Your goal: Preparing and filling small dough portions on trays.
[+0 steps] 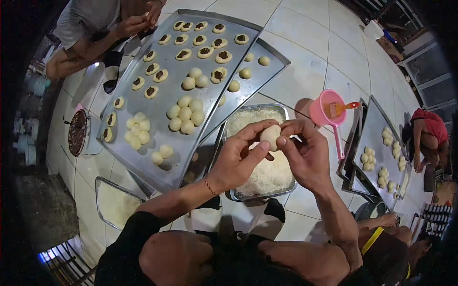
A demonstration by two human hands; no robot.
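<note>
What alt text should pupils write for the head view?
A person's bare left hand and right hand hold a pale rounded dough piece over a rectangular metal tray of whitish shreds. To its left, a large silver metal tray holds dough balls and dark-centred rounds.

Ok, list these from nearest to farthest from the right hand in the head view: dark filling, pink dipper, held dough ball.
1. Dough ball: touching the right hand.
2. Pink dipper: just beyond that hand, slightly right.
3. Dark filling: far left.
</note>
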